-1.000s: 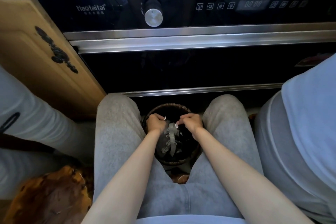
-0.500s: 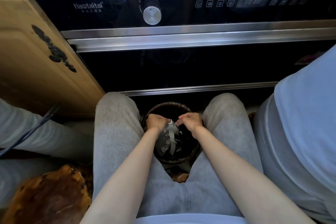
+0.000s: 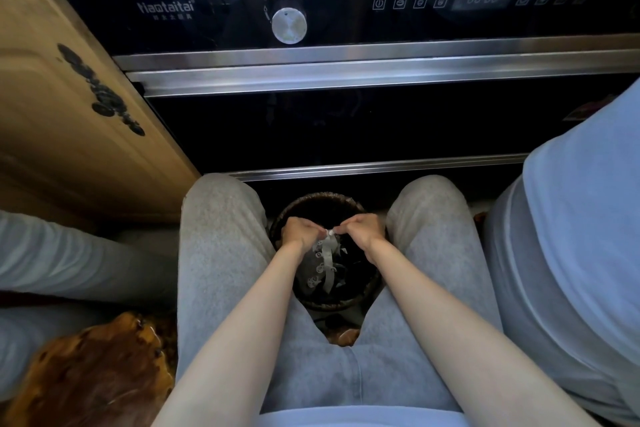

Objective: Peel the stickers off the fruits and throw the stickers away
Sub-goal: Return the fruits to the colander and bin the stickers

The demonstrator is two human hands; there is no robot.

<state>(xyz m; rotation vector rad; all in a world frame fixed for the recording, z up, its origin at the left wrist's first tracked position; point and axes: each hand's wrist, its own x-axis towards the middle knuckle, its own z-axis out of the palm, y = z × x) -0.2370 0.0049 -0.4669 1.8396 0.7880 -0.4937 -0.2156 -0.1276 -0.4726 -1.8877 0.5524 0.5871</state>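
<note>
Both my hands hover over a dark round waste bin (image 3: 367,282) that stands on the floor between my knees. My left hand (image 3: 300,229) and my right hand (image 3: 363,228) meet fingertip to fingertip and pinch a small white sticker (image 3: 330,231) between them above the bin's opening. Inside the bin lie pale strips of sticker backing (image 3: 323,265) with small round marks. No fruit is in view.
A black oven front (image 3: 346,121) with a steel knob (image 3: 289,24) and steel rails rises just behind the bin. A wooden cabinet door (image 3: 69,107) is at left. Other people's legs flank me at left (image 3: 69,260) and right (image 3: 571,236). A brown wooden stool (image 3: 97,371) sits lower left.
My fingertips have drawn closer together around the sticker above the bin. The person's arm at left has shifted lower. The view has tilted slightly.
</note>
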